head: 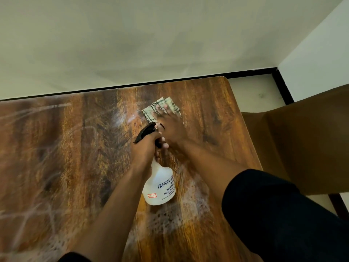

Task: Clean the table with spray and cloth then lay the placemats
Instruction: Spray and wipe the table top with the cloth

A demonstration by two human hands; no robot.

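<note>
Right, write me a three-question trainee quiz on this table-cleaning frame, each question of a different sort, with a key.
1. True or false: the left hand grips the spray bottle by its neck.
2. Multiple choice: the right hand is A) lifting the cloth off the table, B) pressing it flat on the table with straight fingers, C) holding a placemat.
3. Fill in: the chair stands past the table's ____ edge.

Key: 1 true; 2 B; 3 right.
</note>
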